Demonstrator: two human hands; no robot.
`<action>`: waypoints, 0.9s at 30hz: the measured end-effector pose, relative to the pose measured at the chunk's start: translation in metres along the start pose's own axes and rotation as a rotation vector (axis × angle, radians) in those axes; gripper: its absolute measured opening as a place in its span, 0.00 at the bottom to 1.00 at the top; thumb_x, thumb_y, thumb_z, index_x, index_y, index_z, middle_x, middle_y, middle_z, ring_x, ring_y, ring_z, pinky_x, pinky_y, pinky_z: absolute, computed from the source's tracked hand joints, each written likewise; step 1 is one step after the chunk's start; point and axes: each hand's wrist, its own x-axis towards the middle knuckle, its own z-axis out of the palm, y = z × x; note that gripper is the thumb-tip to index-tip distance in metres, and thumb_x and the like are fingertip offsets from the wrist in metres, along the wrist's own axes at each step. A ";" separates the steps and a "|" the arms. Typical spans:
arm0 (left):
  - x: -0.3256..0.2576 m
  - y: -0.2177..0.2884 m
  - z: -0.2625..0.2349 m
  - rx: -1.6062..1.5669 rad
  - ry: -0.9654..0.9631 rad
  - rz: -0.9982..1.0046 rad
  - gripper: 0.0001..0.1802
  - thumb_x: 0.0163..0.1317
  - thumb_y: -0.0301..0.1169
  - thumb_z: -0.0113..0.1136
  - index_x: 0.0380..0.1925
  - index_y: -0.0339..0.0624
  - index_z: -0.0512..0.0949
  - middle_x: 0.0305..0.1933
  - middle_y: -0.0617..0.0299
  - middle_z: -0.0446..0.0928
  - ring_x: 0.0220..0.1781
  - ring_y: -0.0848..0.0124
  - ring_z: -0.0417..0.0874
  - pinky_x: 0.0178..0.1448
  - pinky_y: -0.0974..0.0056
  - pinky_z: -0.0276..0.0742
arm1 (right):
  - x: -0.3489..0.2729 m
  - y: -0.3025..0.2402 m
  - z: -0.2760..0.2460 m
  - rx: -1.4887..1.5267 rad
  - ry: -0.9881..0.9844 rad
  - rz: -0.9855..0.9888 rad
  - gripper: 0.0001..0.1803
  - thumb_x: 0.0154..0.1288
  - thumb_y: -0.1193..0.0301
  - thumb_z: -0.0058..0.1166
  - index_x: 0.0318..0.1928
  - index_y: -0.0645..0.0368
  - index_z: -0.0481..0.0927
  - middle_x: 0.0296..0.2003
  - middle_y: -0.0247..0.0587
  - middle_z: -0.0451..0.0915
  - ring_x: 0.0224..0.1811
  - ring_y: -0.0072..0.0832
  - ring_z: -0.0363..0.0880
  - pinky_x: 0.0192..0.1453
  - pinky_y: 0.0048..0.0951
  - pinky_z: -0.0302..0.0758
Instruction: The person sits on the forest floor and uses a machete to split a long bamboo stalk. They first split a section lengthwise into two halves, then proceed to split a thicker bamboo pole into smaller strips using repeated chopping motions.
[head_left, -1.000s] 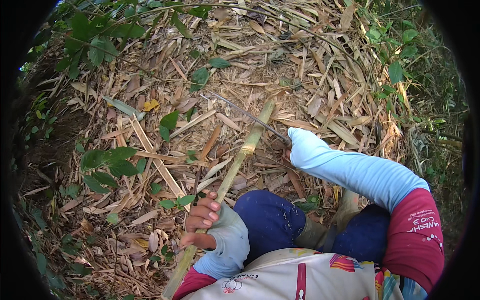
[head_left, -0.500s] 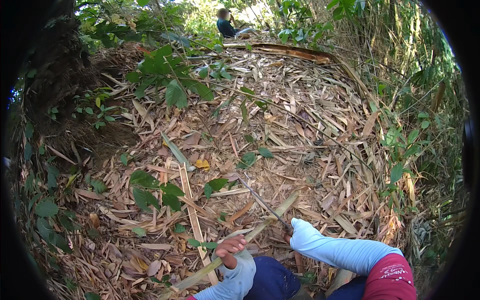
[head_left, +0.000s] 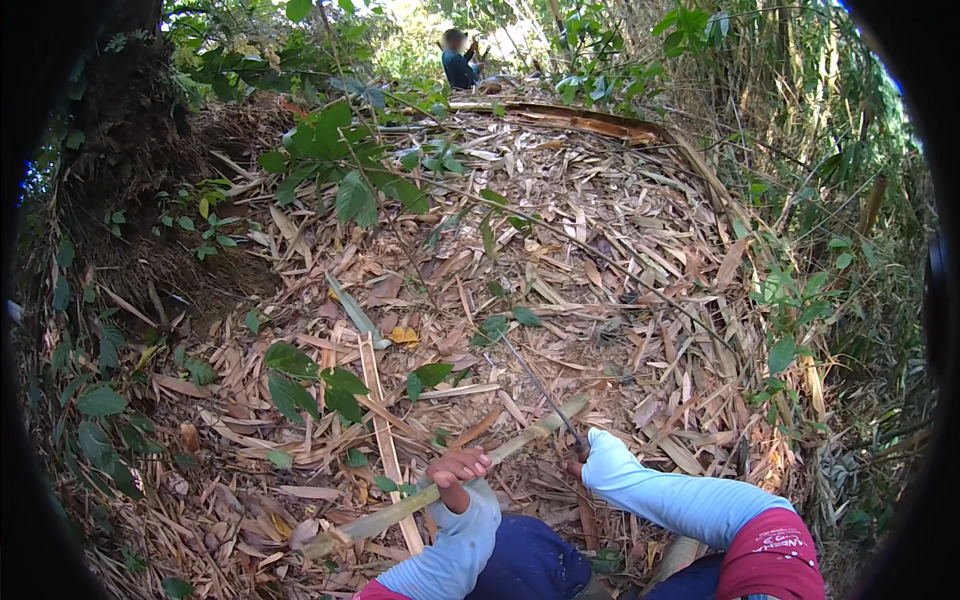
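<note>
A pale green-yellow length of bamboo [head_left: 520, 437] lies slantwise in front of me, from lower left to the middle of the leaf-covered ground. My left hand [head_left: 458, 467] is closed on it near the centre, fingers bent over the piece. In my right hand [head_left: 577, 464] is the handle of a long, thin-bladed machete [head_left: 540, 385]; the sleeve cuff partly hides the grip. Its dark blade points forward and left, just beyond the bamboo's far end. A split bamboo strip [head_left: 383, 440] lies lengthwise on the ground, passing under the held piece.
Dry bamboo leaves [head_left: 600, 300] cover the slope. Green leafy shoots [head_left: 300, 375] stand at left, and a thin branch [head_left: 600, 238] crosses ahead. A long brown split bamboo [head_left: 590, 120] curves across the back. A person [head_left: 458, 65] sits far off. Dense bamboo stems rise at right.
The bamboo's near end has swung up and leftward, with my left hand slightly higher. The machete blade has turned a little more forward. The distant person's arms have risen.
</note>
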 end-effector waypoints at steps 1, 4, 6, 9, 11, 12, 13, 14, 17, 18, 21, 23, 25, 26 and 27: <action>0.006 0.001 0.001 0.027 0.010 -0.017 0.25 0.74 0.46 0.51 0.23 0.39 0.77 0.24 0.54 0.78 0.30 0.59 0.81 0.43 0.53 0.78 | 0.001 -0.003 -0.003 -0.016 0.005 0.004 0.24 0.55 0.61 0.72 0.42 0.63 0.76 0.31 0.49 0.82 0.34 0.40 0.80 0.41 0.39 0.76; 0.035 0.005 -0.013 -0.107 -0.092 -0.025 0.23 0.74 0.45 0.52 0.25 0.38 0.77 0.27 0.51 0.80 0.31 0.57 0.83 0.43 0.50 0.81 | 0.004 -0.013 -0.004 -0.032 0.022 0.000 0.26 0.51 0.59 0.74 0.42 0.63 0.76 0.31 0.48 0.81 0.33 0.37 0.79 0.42 0.37 0.76; 0.047 0.006 -0.006 -0.135 -0.002 -0.105 0.22 0.73 0.44 0.53 0.26 0.38 0.76 0.27 0.51 0.80 0.32 0.57 0.83 0.43 0.50 0.81 | 0.013 -0.010 -0.003 -0.007 0.063 -0.013 0.28 0.49 0.58 0.76 0.43 0.63 0.76 0.32 0.46 0.80 0.34 0.36 0.78 0.42 0.36 0.76; 0.082 0.021 0.013 -0.082 0.115 -0.263 0.22 0.72 0.46 0.56 0.24 0.41 0.73 0.25 0.55 0.76 0.30 0.61 0.79 0.42 0.54 0.80 | 0.028 -0.010 0.002 0.062 0.071 -0.035 0.30 0.46 0.58 0.78 0.42 0.62 0.76 0.33 0.46 0.80 0.35 0.35 0.77 0.43 0.35 0.76; 0.105 0.027 0.028 0.038 0.204 -0.376 0.25 0.70 0.50 0.59 0.22 0.43 0.70 0.23 0.58 0.72 0.28 0.65 0.76 0.41 0.56 0.79 | 0.034 -0.024 -0.003 -0.014 0.088 -0.020 0.31 0.44 0.59 0.79 0.42 0.63 0.76 0.34 0.47 0.81 0.35 0.35 0.77 0.44 0.36 0.76; 0.114 0.028 0.025 0.044 0.219 -0.442 0.26 0.68 0.52 0.60 0.22 0.43 0.70 0.22 0.59 0.71 0.28 0.66 0.75 0.40 0.57 0.78 | 0.036 -0.027 -0.005 -0.001 0.083 -0.031 0.32 0.44 0.59 0.80 0.43 0.63 0.76 0.34 0.48 0.81 0.36 0.36 0.77 0.44 0.36 0.76; 0.123 0.027 0.023 0.049 0.235 -0.508 0.27 0.67 0.54 0.61 0.22 0.44 0.69 0.22 0.59 0.70 0.28 0.67 0.74 0.40 0.57 0.78 | 0.039 -0.031 -0.008 0.012 0.077 -0.042 0.32 0.44 0.59 0.80 0.43 0.63 0.75 0.35 0.48 0.81 0.36 0.36 0.77 0.45 0.36 0.76; 0.131 0.022 0.021 0.044 0.256 -0.548 0.27 0.70 0.54 0.55 0.20 0.45 0.72 0.20 0.62 0.71 0.24 0.66 0.76 0.40 0.54 0.80 | 0.042 -0.035 -0.014 -0.032 0.069 0.027 0.34 0.42 0.59 0.81 0.43 0.64 0.75 0.35 0.47 0.81 0.37 0.34 0.78 0.45 0.36 0.77; 0.160 0.014 0.027 0.063 0.360 -0.694 0.29 0.67 0.58 0.57 0.19 0.46 0.72 0.19 0.62 0.72 0.23 0.65 0.77 0.38 0.52 0.81 | 0.064 -0.014 -0.001 0.096 0.019 -0.112 0.36 0.41 0.59 0.82 0.44 0.64 0.75 0.37 0.46 0.82 0.39 0.33 0.79 0.46 0.36 0.77; 0.169 0.010 0.027 0.061 0.310 -0.716 0.30 0.63 0.60 0.61 0.20 0.46 0.70 0.20 0.62 0.70 0.25 0.66 0.76 0.38 0.54 0.80 | 0.065 -0.016 -0.001 0.145 -0.020 -0.109 0.37 0.39 0.59 0.83 0.46 0.65 0.76 0.38 0.46 0.83 0.40 0.32 0.79 0.47 0.35 0.77; 0.194 -0.019 0.038 0.134 0.286 -0.857 0.33 0.54 0.63 0.68 0.21 0.46 0.67 0.22 0.61 0.70 0.26 0.66 0.77 0.37 0.57 0.80 | 0.067 -0.010 -0.006 0.069 0.006 -0.079 0.30 0.45 0.61 0.78 0.44 0.64 0.77 0.36 0.48 0.82 0.38 0.34 0.79 0.45 0.36 0.77; 0.210 -0.039 0.059 0.206 0.205 -0.890 0.34 0.51 0.64 0.71 0.24 0.45 0.69 0.23 0.60 0.72 0.27 0.64 0.79 0.37 0.56 0.81 | 0.057 -0.020 -0.030 -0.002 0.059 -0.070 0.26 0.48 0.63 0.75 0.43 0.63 0.77 0.34 0.50 0.81 0.36 0.36 0.78 0.44 0.37 0.77; 0.222 -0.059 0.078 0.168 0.109 -0.953 0.35 0.52 0.65 0.69 0.29 0.43 0.71 0.27 0.58 0.75 0.31 0.63 0.81 0.41 0.55 0.82 | 0.056 -0.024 -0.045 0.064 0.053 0.009 0.25 0.49 0.64 0.73 0.43 0.63 0.76 0.33 0.50 0.80 0.35 0.37 0.78 0.43 0.37 0.76; 0.227 -0.067 0.087 0.144 0.061 -0.973 0.35 0.53 0.65 0.68 0.32 0.43 0.71 0.29 0.57 0.76 0.33 0.62 0.82 0.43 0.55 0.82 | 0.055 -0.028 -0.055 0.074 0.044 0.050 0.24 0.49 0.64 0.73 0.42 0.63 0.76 0.33 0.50 0.80 0.35 0.37 0.78 0.43 0.37 0.76; 0.231 -0.073 0.098 0.101 0.026 -1.000 0.36 0.53 0.66 0.67 0.35 0.42 0.72 0.32 0.56 0.76 0.36 0.61 0.82 0.46 0.54 0.82 | 0.051 -0.030 -0.063 0.084 0.041 0.091 0.24 0.49 0.65 0.73 0.42 0.62 0.76 0.33 0.50 0.80 0.35 0.37 0.78 0.42 0.37 0.76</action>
